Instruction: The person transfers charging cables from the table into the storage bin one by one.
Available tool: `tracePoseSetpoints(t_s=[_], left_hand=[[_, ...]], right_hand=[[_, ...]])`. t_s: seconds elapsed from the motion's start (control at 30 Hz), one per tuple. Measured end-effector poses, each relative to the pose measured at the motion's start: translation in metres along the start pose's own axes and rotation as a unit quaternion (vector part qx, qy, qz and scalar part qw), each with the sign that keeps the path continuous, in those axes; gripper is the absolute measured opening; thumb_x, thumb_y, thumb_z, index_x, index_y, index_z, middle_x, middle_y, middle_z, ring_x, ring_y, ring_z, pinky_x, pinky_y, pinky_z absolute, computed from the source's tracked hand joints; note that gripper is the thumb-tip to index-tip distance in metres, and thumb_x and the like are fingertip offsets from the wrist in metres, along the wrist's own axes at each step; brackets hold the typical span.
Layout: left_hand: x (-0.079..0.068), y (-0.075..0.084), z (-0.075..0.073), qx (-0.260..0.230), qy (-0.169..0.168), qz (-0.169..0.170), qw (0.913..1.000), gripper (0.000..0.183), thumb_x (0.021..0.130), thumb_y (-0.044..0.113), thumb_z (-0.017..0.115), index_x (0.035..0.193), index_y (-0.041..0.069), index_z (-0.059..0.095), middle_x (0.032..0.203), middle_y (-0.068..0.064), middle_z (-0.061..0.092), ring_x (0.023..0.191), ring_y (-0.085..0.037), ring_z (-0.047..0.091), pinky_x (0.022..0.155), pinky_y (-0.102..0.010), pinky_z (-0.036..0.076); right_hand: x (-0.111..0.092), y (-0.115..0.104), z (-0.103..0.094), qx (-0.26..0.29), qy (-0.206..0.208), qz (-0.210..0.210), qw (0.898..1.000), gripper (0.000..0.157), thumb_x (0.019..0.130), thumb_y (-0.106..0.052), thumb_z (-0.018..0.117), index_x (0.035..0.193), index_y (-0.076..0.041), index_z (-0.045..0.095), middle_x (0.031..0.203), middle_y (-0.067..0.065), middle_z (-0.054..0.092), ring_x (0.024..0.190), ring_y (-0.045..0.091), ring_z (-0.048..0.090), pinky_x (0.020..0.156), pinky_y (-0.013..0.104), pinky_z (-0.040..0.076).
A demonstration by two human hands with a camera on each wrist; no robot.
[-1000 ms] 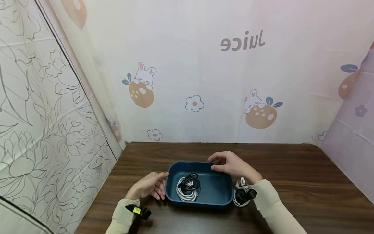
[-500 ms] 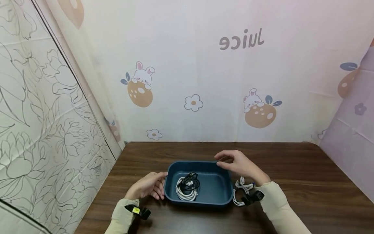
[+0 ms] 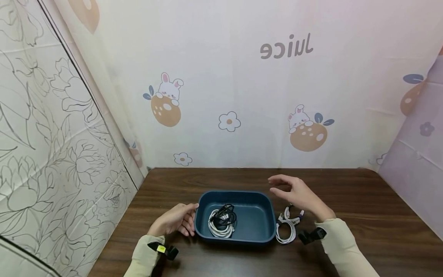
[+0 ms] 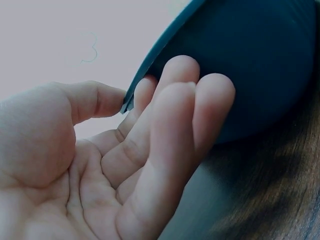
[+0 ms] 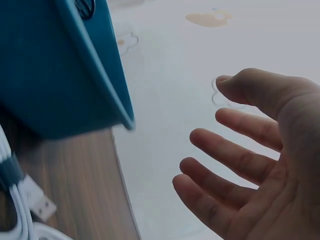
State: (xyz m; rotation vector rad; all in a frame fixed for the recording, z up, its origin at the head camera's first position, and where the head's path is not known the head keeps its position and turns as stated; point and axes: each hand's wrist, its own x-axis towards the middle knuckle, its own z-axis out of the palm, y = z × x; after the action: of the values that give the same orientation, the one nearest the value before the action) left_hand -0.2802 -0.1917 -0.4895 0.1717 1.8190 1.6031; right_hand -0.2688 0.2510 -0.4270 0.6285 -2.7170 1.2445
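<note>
A dark blue plastic bin (image 3: 254,242) stands on the table. My left hand (image 3: 177,219) pinches its left end: in the left wrist view the thumb (image 4: 102,100) is at the rim and the curled fingers lie against the outer wall. Inside the bin lie a coiled white cable (image 3: 221,233) and a black cable (image 3: 226,212) partly on top of it. My right hand (image 3: 300,194) hovers beyond the bin's right end, holding nothing, its fingers spread and relaxed. Below it, beside the bin, a coiled white USB cable (image 3: 286,241) rests on the table.
The brown wooden table (image 3: 367,215) reaches back to a printed curtain (image 3: 242,77). Another patterned curtain (image 3: 62,134) hangs on the left. A dark-strapped wrist camera (image 3: 313,234) sits on the right sleeve.
My right hand has moved right, away from the bin's back rim, so the white USB cable shows more fully. The left hand and bin have stayed in place.
</note>
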Motion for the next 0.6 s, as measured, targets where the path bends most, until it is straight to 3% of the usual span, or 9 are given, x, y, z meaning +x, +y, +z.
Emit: tracePoseSetpoints(t_s=[0.27,0.6], left_hand=[[0.0,0.0,0.001,0.001,0.002,-0.001,1.0,0.05,0.104,0.049,0.052,0.077,0.009,0.063,0.063,-0.004,0.069,0.058,-0.018,0.072,0.05,-0.029,0.058],[-0.002,0.001,0.002,0.003,-0.001,0.002,1.0,0.05,0.105,0.048,0.051,0.077,0.009,0.063,0.063,-0.004,0.068,0.058,-0.018,0.071,0.05,-0.029,0.058]], right_hand=[[-0.007,0.015,-0.015,-0.022,0.027,0.011,0.999,0.042,0.102,-0.035,0.066,0.14,-0.017,0.06,0.128,0.008,0.07,0.116,0.03,0.068,0.091,0.036,0.058],[-0.022,0.035,-0.037,-0.027,0.048,0.039,0.998,0.053,0.102,-0.034,0.066,0.148,-0.011,0.051,0.143,0.02,0.059,0.13,0.044,0.057,0.099,0.062,0.051]])
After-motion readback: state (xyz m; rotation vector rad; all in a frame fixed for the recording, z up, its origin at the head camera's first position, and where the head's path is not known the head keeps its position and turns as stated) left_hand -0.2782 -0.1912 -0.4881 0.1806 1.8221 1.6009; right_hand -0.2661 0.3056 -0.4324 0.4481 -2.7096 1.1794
